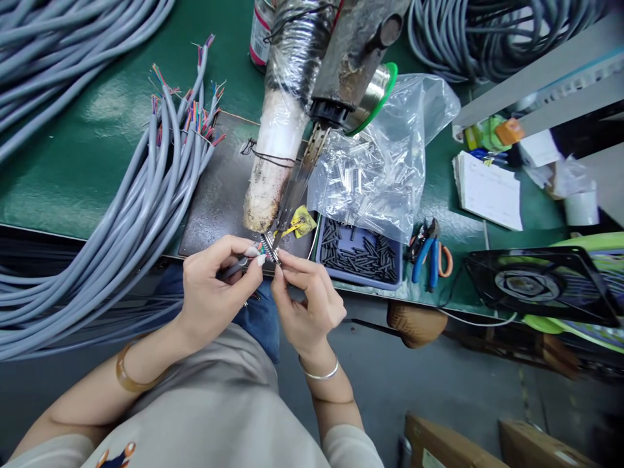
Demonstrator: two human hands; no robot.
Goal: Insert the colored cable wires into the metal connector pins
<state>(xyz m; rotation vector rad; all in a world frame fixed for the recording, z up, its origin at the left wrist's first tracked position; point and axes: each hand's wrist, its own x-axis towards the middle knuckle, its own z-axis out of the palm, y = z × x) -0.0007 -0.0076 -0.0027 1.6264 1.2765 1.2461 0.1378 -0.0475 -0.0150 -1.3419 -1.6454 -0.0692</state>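
Observation:
My left hand (214,286) is closed round the end of a grey cable (237,265), whose thin coloured wires (266,246) fan out at the bench edge. My right hand (305,296) pinches those wire ends from the right with thumb and forefinger. Both hands meet under the tip of a long metal tool (299,182) that hangs down from a worn fixture (351,52). A dark metal plate (214,195) lies just behind the hands. A yellow scrap (303,222) sits beside the tool tip.
A thick bundle of grey cables (131,214) with stripped coloured ends crosses the green bench (73,143) at left. A blue tray of black sleeves (361,253), a clear bag of small parts (380,169), cutters (429,250), a small fan (536,286) and papers (487,188) lie at right.

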